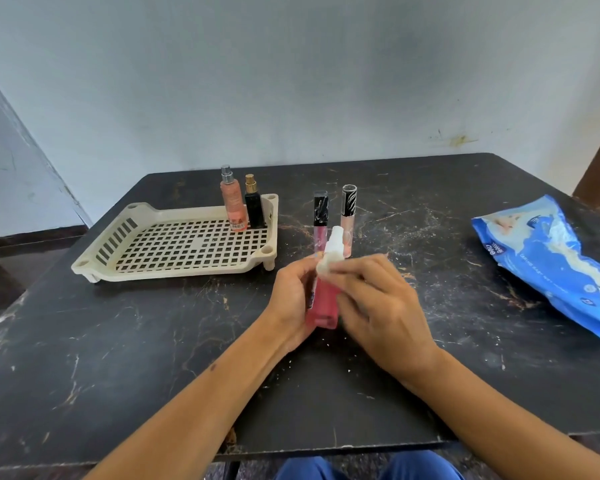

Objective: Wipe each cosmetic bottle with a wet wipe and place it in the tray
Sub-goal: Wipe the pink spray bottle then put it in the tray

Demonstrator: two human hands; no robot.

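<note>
both hands (343, 299) raised mid-table, fingers curled, l (293, 303) & r (378, 306) facing.

Dark table (153, 358), tray (174, 268), two tubes (320, 216), wipes pack (551, 261)

A dark, scratched marble-patterned table (430, 306) stands against a pale blue-grey wall (291, 81); dark floor (0, 258) shows at far left.
</note>
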